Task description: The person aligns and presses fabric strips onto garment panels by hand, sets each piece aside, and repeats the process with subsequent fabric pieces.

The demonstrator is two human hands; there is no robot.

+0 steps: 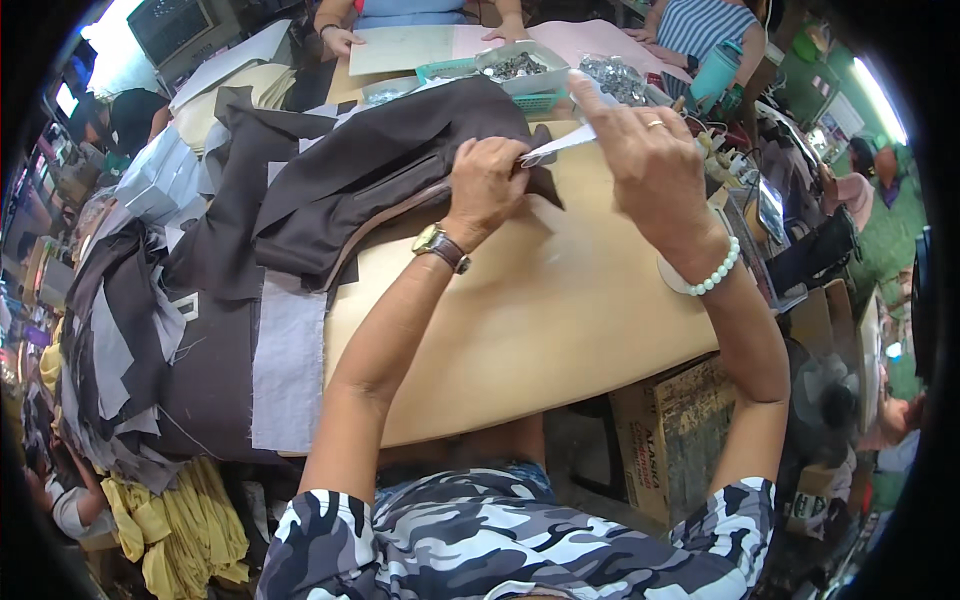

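My left hand point(487, 187), a watch at its wrist, is closed on the edge of a dark brown garment piece point(390, 165). That piece lies folded in a curve, with a lighter brown band along its lower edge. Above the tabletop to the right is my right hand point(645, 160), its index finger pointing up and its other fingers curled. A thin white pointed strip point(565, 145) runs from the right hand's fingers to the left fingertips. Whether it is cloth, paper or something else I cannot tell. Small loose ends show where it meets the dark fabric.
The pale wooden table point(500, 310) curves toward me. Grey lining point(288, 370) hangs at its left, beside piled dark cloth point(215, 340) and yellow cloth point(185, 520). Across the table are a box of small metal parts point(520, 68), a teal tumbler point(715, 75) and other people.
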